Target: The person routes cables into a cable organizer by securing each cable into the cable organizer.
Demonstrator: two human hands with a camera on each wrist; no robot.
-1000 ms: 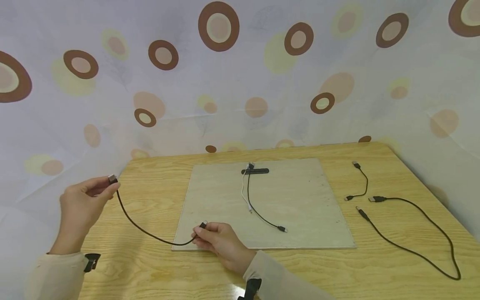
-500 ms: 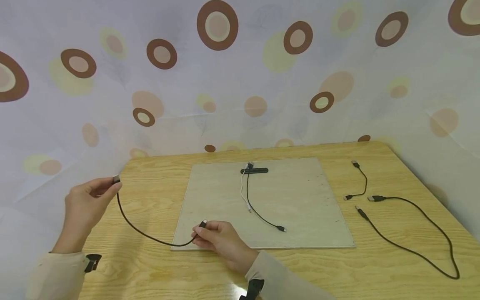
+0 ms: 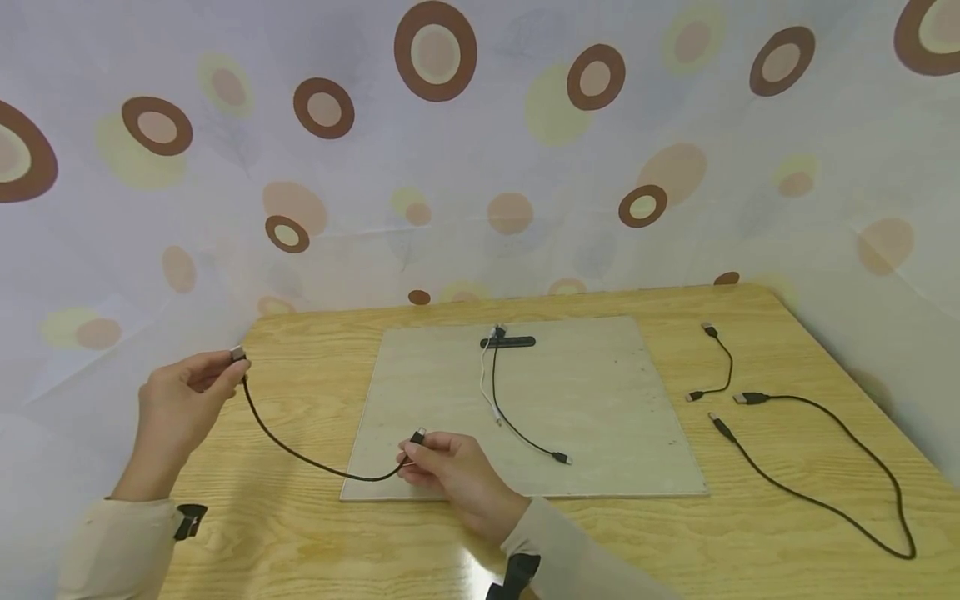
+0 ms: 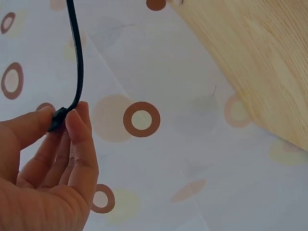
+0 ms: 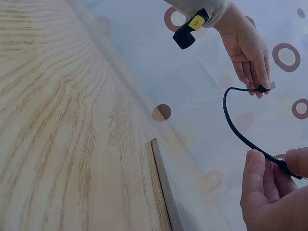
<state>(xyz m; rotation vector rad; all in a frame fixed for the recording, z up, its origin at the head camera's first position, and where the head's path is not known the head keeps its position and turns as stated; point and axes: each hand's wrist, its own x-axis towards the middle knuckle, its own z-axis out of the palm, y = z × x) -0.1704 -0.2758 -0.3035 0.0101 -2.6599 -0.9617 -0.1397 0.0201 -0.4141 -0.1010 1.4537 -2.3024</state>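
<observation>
From where I'm standing, the person's left hand (image 3: 178,408) is pinching one end of a black cable (image 3: 306,458) between thumb and fingers, its metal plug (image 3: 237,353) poking out past the fingertips. The right hand (image 3: 465,483) is gripping the other end in the same narrow way, and a connector tip (image 3: 420,432) is showing above the thumb. Between the hands the cable is hanging in a loose sag, over the left part of the wooden surface (image 3: 315,533) and the near left corner of a pale board (image 3: 585,400).

On the board, a small black strip (image 3: 519,342) is lying toward the far edge. A thin white cable (image 3: 483,383) and a second black cable (image 3: 504,412) are starting together there; the white one is stopping sooner, while the black one is curving nearer and to the right.

Right of the board, a short black cable (image 3: 731,358) is resting farther off, and a longer black cable (image 3: 846,425) is making a wide loop nearer. Behind everything, a cloth with brown-ringed circles (image 3: 360,167) is hanging.
</observation>
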